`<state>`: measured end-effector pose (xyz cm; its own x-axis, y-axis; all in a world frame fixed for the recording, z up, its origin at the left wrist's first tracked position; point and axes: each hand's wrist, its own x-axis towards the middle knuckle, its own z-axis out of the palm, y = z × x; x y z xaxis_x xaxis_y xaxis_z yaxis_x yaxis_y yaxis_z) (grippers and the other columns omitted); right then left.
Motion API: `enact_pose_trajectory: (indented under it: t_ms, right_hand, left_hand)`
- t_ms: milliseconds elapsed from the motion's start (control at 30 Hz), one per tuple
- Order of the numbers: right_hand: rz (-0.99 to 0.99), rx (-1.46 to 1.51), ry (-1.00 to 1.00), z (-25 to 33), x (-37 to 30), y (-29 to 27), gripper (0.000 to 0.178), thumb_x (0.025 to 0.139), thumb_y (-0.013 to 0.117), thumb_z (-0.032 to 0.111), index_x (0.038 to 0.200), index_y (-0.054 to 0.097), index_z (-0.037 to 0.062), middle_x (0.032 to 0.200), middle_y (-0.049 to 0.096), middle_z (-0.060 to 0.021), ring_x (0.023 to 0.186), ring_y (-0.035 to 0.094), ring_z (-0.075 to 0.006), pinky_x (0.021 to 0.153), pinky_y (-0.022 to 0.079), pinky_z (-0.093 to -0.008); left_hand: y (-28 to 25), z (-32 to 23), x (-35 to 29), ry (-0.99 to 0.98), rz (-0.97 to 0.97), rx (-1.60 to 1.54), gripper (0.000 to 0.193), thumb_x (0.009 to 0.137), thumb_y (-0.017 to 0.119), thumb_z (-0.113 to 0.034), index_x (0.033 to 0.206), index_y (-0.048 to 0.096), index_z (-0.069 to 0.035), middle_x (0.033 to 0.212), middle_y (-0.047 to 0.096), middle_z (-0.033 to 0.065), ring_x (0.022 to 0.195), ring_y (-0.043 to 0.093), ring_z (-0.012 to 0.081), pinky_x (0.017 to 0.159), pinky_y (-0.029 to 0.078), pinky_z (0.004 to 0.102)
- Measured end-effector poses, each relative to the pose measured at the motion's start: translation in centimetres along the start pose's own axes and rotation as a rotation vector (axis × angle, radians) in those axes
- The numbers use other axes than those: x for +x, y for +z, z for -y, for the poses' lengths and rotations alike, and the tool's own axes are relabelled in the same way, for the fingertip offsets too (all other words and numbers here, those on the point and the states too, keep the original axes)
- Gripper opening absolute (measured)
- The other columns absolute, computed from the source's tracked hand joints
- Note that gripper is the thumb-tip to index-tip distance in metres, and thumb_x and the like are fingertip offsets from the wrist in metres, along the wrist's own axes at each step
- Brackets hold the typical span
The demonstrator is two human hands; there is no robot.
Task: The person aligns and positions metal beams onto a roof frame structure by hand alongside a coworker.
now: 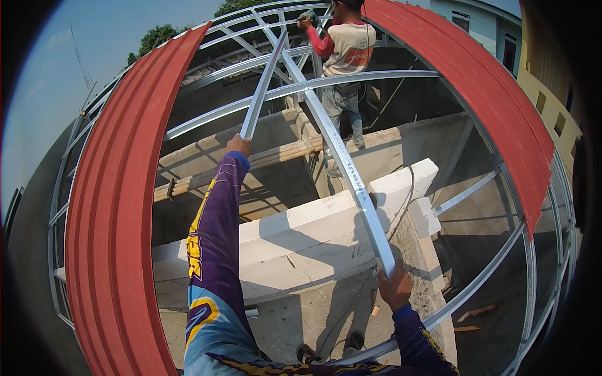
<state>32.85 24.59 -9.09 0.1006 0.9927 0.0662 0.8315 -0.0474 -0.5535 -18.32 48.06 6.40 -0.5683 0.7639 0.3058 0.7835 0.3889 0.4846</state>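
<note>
My left hand (239, 145), its arm stretched forward, is closed around the lower end of a shorter galvanized steel channel (263, 91). That channel slants up and meets a longer steel channel (342, 153) near the top of the view. Closer to me, my right hand (396, 289) grips the near end of the longer channel, which runs away across a curved metal purlin (389, 74) toward the far frame. A co-worker (348, 50) stands beyond with a power drill (307, 17) raised at the far framing.
Red ribbed roofing sheets lie at left (119, 207) and right (480, 100). Below are a white block wall (269, 241), bamboo poles (276, 153) and a concrete ledge (417, 250). A dark cable (411, 194) hangs over the wall. My feet (355, 340) show at the bottom.
</note>
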Motion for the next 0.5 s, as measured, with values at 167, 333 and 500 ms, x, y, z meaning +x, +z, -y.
enact_pose_trajectory:
  t_ms: [167, 333, 500]
  right_hand:
    - [0.007, -0.007, 0.007, 0.3, -0.1, -0.2, 0.044, 0.079, 0.072, 0.028, 0.109, 0.050, 0.0029, 0.087, 0.068, -0.0244, 0.078, 0.067, -0.0434, 0.069, 0.052, -0.0508]
    - [-0.014, 0.006, 0.011, -0.2, -0.2, 0.1, 0.044, 0.079, 0.071, 0.029, 0.108, 0.050, 0.0027, 0.088, 0.068, -0.0244, 0.078, 0.067, -0.0429, 0.069, 0.053, -0.0506]
    - [-0.056, 0.041, -0.018, -0.2, -0.2, 0.4, 0.047, 0.079, 0.071, 0.030, 0.111, 0.050, 0.0023, 0.087, 0.067, -0.0244, 0.078, 0.067, -0.0427, 0.069, 0.053, -0.0507]
  left_hand:
    - [-0.3, -0.3, -0.5, 0.004, -0.027, 0.011, 0.040, 0.092, 0.058, -0.036, 0.113, 0.060, -0.002, 0.107, 0.065, 0.0282, 0.105, 0.061, 0.0449, 0.088, 0.050, 0.0508]
    - [0.1, -0.2, -0.5, 0.013, -0.026, 0.015, 0.040, 0.091, 0.060, -0.036, 0.113, 0.060, -0.001, 0.107, 0.065, 0.0288, 0.103, 0.062, 0.0452, 0.087, 0.051, 0.0508]
    - [0.5, 1.5, 0.7, 0.052, -0.059, 0.043, 0.041, 0.090, 0.061, -0.037, 0.112, 0.061, -0.002, 0.105, 0.065, 0.0294, 0.102, 0.062, 0.0460, 0.086, 0.051, 0.0510]
